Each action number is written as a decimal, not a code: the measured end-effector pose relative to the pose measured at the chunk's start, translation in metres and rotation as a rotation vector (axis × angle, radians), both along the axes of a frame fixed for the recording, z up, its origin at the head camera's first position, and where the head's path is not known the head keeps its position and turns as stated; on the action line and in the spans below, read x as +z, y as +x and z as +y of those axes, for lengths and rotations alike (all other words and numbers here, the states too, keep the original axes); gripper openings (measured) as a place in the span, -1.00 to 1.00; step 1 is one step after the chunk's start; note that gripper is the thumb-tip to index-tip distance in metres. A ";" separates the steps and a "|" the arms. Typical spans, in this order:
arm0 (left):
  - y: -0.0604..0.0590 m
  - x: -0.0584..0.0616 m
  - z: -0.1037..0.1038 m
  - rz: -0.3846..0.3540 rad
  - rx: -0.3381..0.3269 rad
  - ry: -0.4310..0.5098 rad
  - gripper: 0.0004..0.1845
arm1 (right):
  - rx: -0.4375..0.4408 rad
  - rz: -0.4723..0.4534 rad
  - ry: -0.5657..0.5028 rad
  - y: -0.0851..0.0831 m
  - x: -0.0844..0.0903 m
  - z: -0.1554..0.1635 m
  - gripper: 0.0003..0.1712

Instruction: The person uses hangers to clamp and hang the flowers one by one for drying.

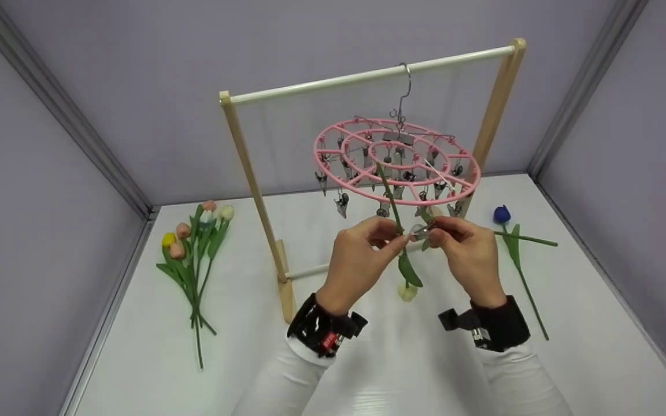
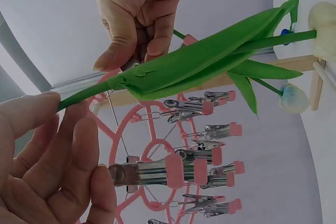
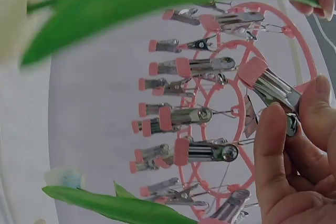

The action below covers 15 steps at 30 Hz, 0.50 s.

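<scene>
A pink round clip hanger [image 1: 328,164] hangs by its hook from the white rod [image 1: 310,86] of a wooden rack. Below it my left hand [image 1: 399,237] pinches the green stem [image 1: 391,202] of an artificial tulip that hangs head down, its cream bloom [image 1: 407,292] lowest. In the left wrist view my thumb and fingers [image 2: 63,109] grip that stem just beside its long leaf [image 2: 210,61]. My right hand [image 1: 432,234] pinches a metal clip [image 1: 421,233] of the hanger right next to the stem. The right wrist view shows the same grip [image 3: 286,108] on the pink-tipped clip [image 3: 270,85].
A bunch of several tulips [image 1: 194,248] lies on the white table at the left. A single blue tulip [image 1: 512,242] lies at the right. The rack's wooden posts [image 1: 252,190] stand between me and the grey back wall; side walls close in on both sides.
</scene>
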<state>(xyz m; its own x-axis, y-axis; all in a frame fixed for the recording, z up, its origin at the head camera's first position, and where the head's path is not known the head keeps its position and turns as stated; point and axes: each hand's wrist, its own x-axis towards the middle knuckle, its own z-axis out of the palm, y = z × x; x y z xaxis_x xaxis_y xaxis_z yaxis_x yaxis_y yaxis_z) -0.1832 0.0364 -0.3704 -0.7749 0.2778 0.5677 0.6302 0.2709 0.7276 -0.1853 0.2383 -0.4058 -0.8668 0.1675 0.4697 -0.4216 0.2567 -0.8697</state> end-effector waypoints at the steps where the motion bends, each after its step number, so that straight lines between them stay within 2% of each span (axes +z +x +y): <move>1: -0.001 0.000 0.000 -0.009 0.007 0.000 -0.86 | 0.008 0.006 -0.031 0.001 -0.002 -0.002 -0.75; 8: -0.004 0.005 0.001 -0.037 0.064 -0.014 -0.87 | 0.019 0.047 -0.183 0.003 -0.007 -0.013 -0.78; 15: -0.006 0.010 0.002 -0.061 0.091 -0.020 -0.83 | 0.115 0.127 -0.348 0.003 -0.008 -0.018 -0.72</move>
<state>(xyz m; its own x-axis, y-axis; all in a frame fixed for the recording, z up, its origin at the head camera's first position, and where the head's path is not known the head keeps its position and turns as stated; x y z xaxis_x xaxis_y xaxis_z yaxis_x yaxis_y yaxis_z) -0.1890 0.0388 -0.3604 -0.8303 0.2154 0.5140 0.5572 0.3401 0.7575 -0.1818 0.2208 -0.4135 -0.8280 0.2404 0.5065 -0.5402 -0.0999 -0.8356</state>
